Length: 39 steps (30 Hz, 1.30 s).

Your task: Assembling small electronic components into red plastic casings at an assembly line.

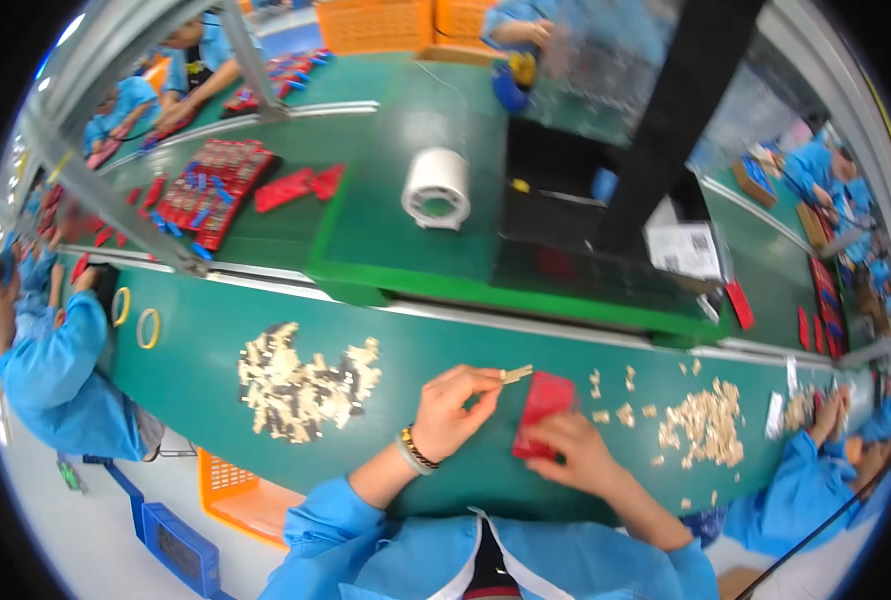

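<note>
Where your left hand is: your left hand (452, 412) sits just left of the red block (547, 398), its forearm slanting up to the right from the lower edge, a dark band and a pale one round the wrist.
Left fingers: thumb and forefinger are pinched together on a small cream strip (515, 375), which points right toward the block's upper end.
Right hand: your right hand (577, 455) reaches up and leftward, fingers bent over the block's near end and touching it; blur keeps you from telling whether they grip it.
Red block: it lies between your two hands, long side running away from you, on the green table (190, 375).
Cream pieces: a heap of cream and dark pieces (305, 388) lies well to your left; a cream heap (703, 425) lies to your right, with loose bits (625, 413) between it and the block.
Beyond your hands: a raised green stand (365, 235) bears a white roll (435, 188), and a dark post (675, 130) cuts across your view behind it.
Far left: two rings (148, 328) lie near a co-worker's blue sleeve (65, 340).
</note>
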Motion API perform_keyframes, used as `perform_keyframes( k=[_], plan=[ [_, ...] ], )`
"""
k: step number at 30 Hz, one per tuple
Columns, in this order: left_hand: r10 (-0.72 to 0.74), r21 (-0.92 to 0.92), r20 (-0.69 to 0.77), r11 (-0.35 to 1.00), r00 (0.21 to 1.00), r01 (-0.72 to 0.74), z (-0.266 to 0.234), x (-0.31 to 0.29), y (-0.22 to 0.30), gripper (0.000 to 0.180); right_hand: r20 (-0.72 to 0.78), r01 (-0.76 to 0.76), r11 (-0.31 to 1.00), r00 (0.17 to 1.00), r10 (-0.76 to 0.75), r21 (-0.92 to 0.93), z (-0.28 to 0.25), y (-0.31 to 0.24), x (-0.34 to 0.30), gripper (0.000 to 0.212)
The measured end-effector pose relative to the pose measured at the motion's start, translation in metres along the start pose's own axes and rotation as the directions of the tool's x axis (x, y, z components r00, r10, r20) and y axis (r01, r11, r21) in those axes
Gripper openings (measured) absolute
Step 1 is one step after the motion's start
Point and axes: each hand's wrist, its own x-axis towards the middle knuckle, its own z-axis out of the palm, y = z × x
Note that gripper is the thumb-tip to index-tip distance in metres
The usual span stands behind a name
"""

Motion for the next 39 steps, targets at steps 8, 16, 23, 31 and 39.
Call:
perform_keyframes(
  k=[8,16,23,31,39],
  plan=[
    [0.582,0.381,0.220,0.687,0.782,-0.619,0.018,0.002,0.011,0.021,0.030,-0.223,0.359,0.881,0.472,0.906,-0.001,0.008,0.038,0.025],
    [-0.379,-0.360,0.408,0.770,0.831,0.528,0.032,-0.013,0.013,0.013,-0.372,-0.136,0.925,0.887,0.273,0.353,-0.014,-0.004,0.026,0.022],
    [-0.164,-0.150,0.323,0.963,0.932,0.222,0.028,-0.020,0.032,0.007,-0.398,-0.050,0.976,0.908,0.133,0.212,-0.007,-0.015,0.012,0.017],
    [0.747,-0.086,0.413,0.601,0.521,-0.794,0.036,-0.035,0.037,0.018,-0.144,-0.467,0.722,0.782,0.607,0.511,-0.003,0.004,-0.035,0.001],
    [0.642,0.163,0.389,0.658,0.661,-0.735,0.037,-0.018,0.019,0.015,-0.131,-0.321,0.837,0.901,0.414,0.444,-0.036,-0.015,-0.016,0.023]
  ],
)
